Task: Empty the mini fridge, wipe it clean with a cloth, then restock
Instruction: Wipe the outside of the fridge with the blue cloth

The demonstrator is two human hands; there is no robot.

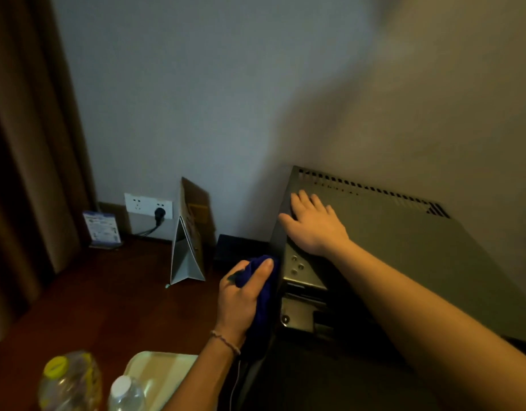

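A dim room corner, wooden floor (113, 298) under a grey wall. Fingers flat and relaxed, the right hand (313, 223) rests on top of the mini fridge (404, 247); fingers clenched round a blue cloth (260, 280), the left hand (242, 295) presses it against the fridge's left side, while two bottles (69, 381) and a tray (155, 372) sit further left of it

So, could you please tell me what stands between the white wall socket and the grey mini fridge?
In the head view, a folded white card stand and a low dark box sit between the white wall socket and grey mini fridge.
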